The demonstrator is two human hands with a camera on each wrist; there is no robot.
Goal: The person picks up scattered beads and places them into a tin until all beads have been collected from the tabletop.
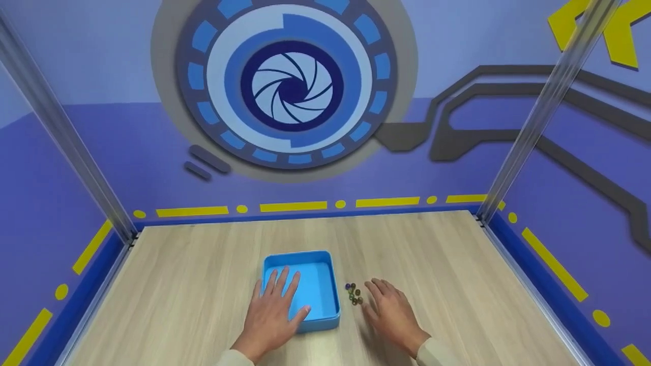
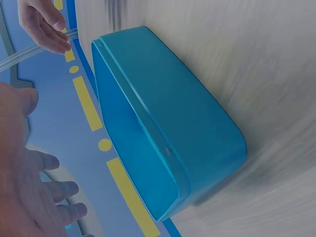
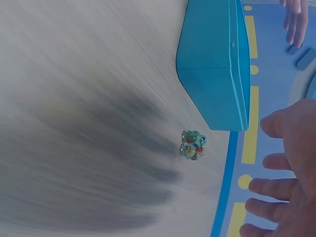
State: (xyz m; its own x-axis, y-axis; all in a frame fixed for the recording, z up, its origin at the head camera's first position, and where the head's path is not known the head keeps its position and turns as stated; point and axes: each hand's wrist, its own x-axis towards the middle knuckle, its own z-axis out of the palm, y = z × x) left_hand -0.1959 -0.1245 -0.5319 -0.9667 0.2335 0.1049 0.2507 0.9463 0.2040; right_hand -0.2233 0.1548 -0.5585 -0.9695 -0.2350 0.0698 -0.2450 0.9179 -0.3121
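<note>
A square blue open-topped box (image 1: 319, 284) stands on the wooden table; its inside floor is visible and bare where my hand does not cover it. My left hand (image 1: 272, 316) hovers over the box's left side, fingers spread, and hides that part. In the left wrist view, a gap separates this hand from the box (image 2: 163, 94). Several small glass marbles (image 1: 357, 292) lie clustered just right of the box. Beside them, on their right, is my right hand (image 1: 395, 312), held above the table with fingers loosely extended. It does not touch the marbles (image 3: 191, 138).
The wooden table (image 1: 203, 274) is bounded by a blue back wall (image 1: 117, 152) with yellow dashes and side panels. Metal posts (image 1: 539, 112) rise at both back corners.
</note>
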